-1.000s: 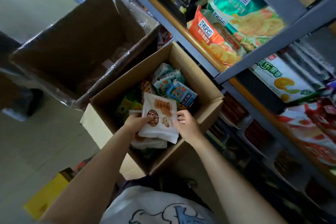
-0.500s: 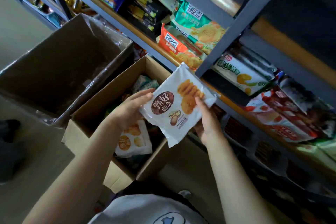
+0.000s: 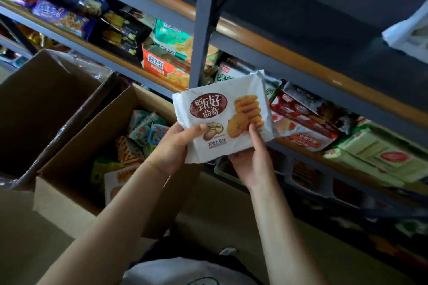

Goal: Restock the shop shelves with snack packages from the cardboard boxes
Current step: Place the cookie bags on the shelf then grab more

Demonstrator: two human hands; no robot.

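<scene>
Here, left hand [image 3: 172,146] and right hand [image 3: 251,159] both grip a white cookie packet [image 3: 222,115] (label up), best slid flat onto the shelf [image 3: 289,51].

white cookie pack [image 3: 222,115] with brown oval logo and stacked cookies printed on it, tilted up in front of the shelves [image 3: 254,37], open cardboard box [image 3: 76,162] below left, stuffed with mixed snack bags, probably crackers

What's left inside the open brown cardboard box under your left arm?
The open brown cardboard box holds mixed snack packets: pale blue ones, an orange-striped one, a green one and a white cookie packet. The left hand and forearm cover the near right corner; deeper layers are hidden.
</scene>
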